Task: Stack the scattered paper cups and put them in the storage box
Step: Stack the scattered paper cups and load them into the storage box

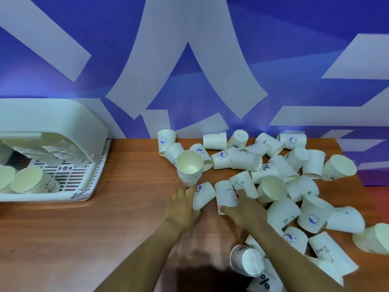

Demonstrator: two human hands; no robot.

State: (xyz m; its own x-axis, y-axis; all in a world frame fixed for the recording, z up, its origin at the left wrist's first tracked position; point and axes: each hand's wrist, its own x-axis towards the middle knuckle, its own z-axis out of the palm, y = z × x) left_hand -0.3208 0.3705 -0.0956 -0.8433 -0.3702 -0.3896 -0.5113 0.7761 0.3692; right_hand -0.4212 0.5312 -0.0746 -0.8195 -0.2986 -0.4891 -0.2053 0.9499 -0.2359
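Several white printed paper cups (282, 165) lie scattered over the right half of the wooden table (130, 207). An upright stack of nested cups (189, 169) stands at the heap's left edge. My left hand (182, 207) grips a cup lying on its side (203, 196) just below that stack. My right hand (243, 208) grips a neighbouring cup printed HELLO (226, 192). The white storage box (63, 127) at the left lies tipped with its mouth facing me, with cup stacks (27, 182) inside.
A blue and white patterned wall (189, 70) rises straight behind the table. The box rests on a patterned tray or lid (84, 186). More cups (252, 262) lie close to my right forearm near the table's front edge. Bare wood shows between box and heap.
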